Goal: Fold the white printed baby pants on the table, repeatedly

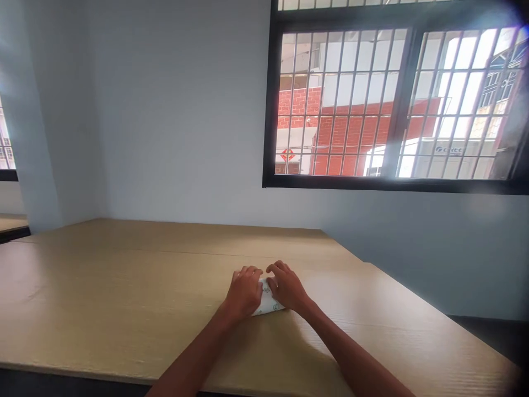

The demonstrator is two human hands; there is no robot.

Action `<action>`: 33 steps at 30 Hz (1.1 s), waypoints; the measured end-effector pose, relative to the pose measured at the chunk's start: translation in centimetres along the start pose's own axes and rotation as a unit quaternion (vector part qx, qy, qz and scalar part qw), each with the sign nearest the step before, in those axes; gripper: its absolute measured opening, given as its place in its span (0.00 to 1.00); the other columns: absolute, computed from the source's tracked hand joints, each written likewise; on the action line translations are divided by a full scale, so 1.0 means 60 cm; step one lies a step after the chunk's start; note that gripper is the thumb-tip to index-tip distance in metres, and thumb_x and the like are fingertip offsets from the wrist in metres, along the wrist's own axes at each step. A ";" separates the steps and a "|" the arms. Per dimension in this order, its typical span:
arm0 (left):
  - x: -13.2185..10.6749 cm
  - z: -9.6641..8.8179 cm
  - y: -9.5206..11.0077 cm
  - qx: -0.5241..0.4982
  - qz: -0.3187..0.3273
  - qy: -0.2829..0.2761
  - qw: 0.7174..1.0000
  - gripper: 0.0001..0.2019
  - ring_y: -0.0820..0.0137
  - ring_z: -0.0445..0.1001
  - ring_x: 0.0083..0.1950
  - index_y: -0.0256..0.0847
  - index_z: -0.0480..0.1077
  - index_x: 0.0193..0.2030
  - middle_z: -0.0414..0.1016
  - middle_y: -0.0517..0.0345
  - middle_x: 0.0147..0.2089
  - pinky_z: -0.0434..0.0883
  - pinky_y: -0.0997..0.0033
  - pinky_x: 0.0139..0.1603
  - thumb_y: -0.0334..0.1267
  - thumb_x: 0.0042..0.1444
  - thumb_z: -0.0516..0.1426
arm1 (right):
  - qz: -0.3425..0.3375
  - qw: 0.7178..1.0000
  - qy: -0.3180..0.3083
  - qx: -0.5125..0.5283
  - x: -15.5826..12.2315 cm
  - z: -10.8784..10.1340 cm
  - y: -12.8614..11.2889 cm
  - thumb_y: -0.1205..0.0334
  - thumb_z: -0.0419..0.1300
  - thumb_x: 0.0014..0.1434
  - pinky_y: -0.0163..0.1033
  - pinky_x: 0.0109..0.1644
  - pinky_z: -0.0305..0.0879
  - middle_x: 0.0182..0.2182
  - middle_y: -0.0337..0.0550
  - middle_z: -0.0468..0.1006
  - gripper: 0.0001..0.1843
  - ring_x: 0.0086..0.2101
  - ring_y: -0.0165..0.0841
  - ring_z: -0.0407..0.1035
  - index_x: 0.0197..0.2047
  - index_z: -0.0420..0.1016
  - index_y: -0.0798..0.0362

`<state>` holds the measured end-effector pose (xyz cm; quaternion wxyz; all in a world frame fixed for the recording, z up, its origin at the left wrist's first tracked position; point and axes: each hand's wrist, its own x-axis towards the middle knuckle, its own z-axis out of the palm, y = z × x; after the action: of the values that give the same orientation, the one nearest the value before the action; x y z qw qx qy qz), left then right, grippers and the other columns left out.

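A small white bundle with little dark printed figures lies on the wooden table; it may be folded cloth or a soft pack, but I cannot tell which. My left hand grips its left side, with fingers curled over the far edge and thumb on the near face. From the right, my right hand holds it too, thumb pressed on top and fingers bent. The two sets of fingertips almost meet above it. Both hands hide much of the bundle.
The tabletop's near edge runs along the bottom, and its right edge slants away. A pale wall stands behind the table, with a barred, dark-framed window at the upper right.
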<state>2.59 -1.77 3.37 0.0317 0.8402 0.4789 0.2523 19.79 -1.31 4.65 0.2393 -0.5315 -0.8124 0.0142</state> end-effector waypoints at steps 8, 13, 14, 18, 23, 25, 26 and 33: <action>0.014 0.051 -0.042 -0.095 0.062 -0.073 0.991 0.27 0.56 0.53 0.69 0.35 0.54 0.68 0.55 0.43 0.69 0.52 0.55 0.68 0.42 0.64 0.45 | -0.039 0.991 -0.122 0.049 -0.001 0.063 0.007 0.45 0.35 0.70 0.51 0.69 0.35 0.70 0.50 0.43 0.35 0.68 0.39 0.36 0.72 0.42 0.57; 0.012 0.029 -0.104 -0.085 -0.030 -0.086 0.992 0.21 0.58 0.68 0.58 0.37 0.69 0.52 0.72 0.44 0.55 0.62 0.58 0.59 0.47 0.66 0.42 | 0.045 0.983 -0.176 0.003 -0.002 0.044 0.064 0.40 0.34 0.69 0.57 0.68 0.31 0.70 0.51 0.42 0.38 0.68 0.41 0.32 0.72 0.40 0.56; 0.010 0.024 -0.112 -0.082 -0.032 -0.082 0.993 0.20 0.59 0.70 0.55 0.38 0.70 0.47 0.74 0.46 0.51 0.63 0.59 0.58 0.46 0.66 0.41 | 0.052 0.983 -0.176 -0.001 -0.003 0.040 0.069 0.41 0.33 0.69 0.58 0.68 0.30 0.70 0.51 0.43 0.37 0.68 0.42 0.32 0.72 0.40 0.55; 0.009 0.015 -0.113 -0.082 -0.039 -0.039 0.995 0.22 0.60 0.66 0.58 0.38 0.69 0.49 0.71 0.45 0.55 0.60 0.60 0.61 0.44 0.68 0.38 | 0.034 0.991 -0.126 -0.011 -0.008 0.037 0.056 0.44 0.30 0.70 0.61 0.67 0.28 0.71 0.47 0.37 0.34 0.68 0.41 0.28 0.73 0.37 0.52; 0.007 0.030 -0.079 -0.124 0.009 -0.071 0.990 0.24 0.58 0.57 0.66 0.39 0.59 0.64 0.61 0.47 0.66 0.54 0.58 0.66 0.47 0.65 0.46 | -0.044 0.989 -0.140 -0.002 -0.013 0.050 0.030 0.43 0.33 0.70 0.59 0.68 0.30 0.71 0.44 0.38 0.34 0.69 0.39 0.29 0.73 0.38 0.49; 0.004 0.030 -0.077 -0.134 0.005 -0.083 0.988 0.23 0.57 0.60 0.65 0.38 0.60 0.64 0.64 0.46 0.64 0.55 0.57 0.65 0.45 0.65 0.45 | -0.024 0.988 -0.153 -0.001 -0.015 0.050 0.036 0.43 0.34 0.70 0.63 0.67 0.29 0.71 0.45 0.40 0.34 0.68 0.41 0.31 0.73 0.39 0.49; 0.003 0.027 -0.078 -0.137 0.002 -0.082 0.987 0.22 0.57 0.62 0.63 0.38 0.62 0.62 0.66 0.46 0.63 0.56 0.57 0.64 0.44 0.65 0.44 | -0.015 0.988 -0.155 -0.001 -0.016 0.048 0.042 0.44 0.35 0.70 0.65 0.66 0.29 0.71 0.46 0.41 0.33 0.68 0.43 0.32 0.73 0.40 0.50; 0.010 0.007 -0.097 -0.211 0.026 -0.092 0.973 0.19 0.63 0.73 0.47 0.38 0.72 0.50 0.76 0.50 0.49 0.68 0.67 0.48 0.41 0.63 0.44 | -0.045 0.995 -0.048 0.070 -0.014 0.026 0.059 0.55 0.46 0.68 0.52 0.60 0.55 0.59 0.53 0.68 0.21 0.59 0.44 0.60 0.58 0.68 0.53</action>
<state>-1.53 1.95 1.53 0.2455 0.8465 0.3881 0.2695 22.45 -0.15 2.00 0.2366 -0.4752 -0.8431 0.0858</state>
